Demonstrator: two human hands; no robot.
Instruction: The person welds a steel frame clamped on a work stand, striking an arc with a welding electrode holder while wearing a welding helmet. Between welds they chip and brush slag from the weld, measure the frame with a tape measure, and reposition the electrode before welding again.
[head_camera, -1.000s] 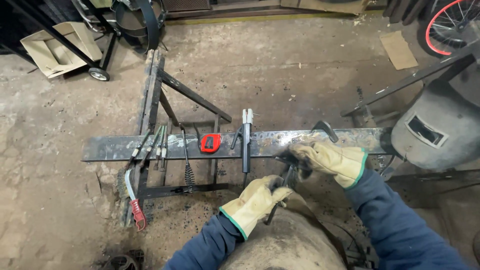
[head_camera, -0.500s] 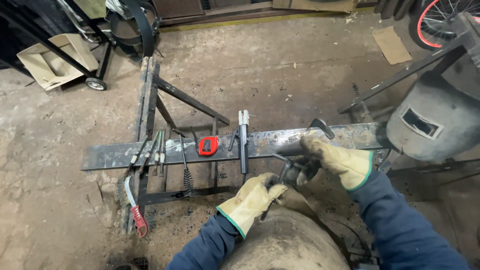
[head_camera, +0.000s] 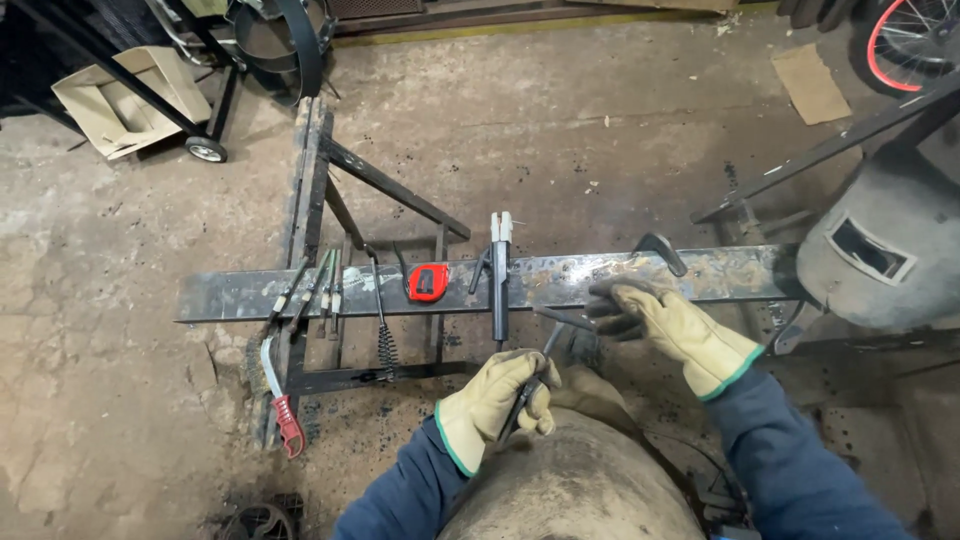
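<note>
The left hand (head_camera: 497, 405) grips a thin welding rod (head_camera: 528, 388), fingers wrapped tight around it, just below the flat steel bar (head_camera: 560, 280). The right hand (head_camera: 655, 322) pinches the electrode holder (head_camera: 575, 322), fingers closed on it. The rod seems about to be seated; aligning its tip with the clamp calls for care.

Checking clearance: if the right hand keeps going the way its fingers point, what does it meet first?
The right hand points left along the flat steel bar. First in line looks to be the thin rod at its fingertips, then the upright clamp-like tool; depth unclear.
</note>
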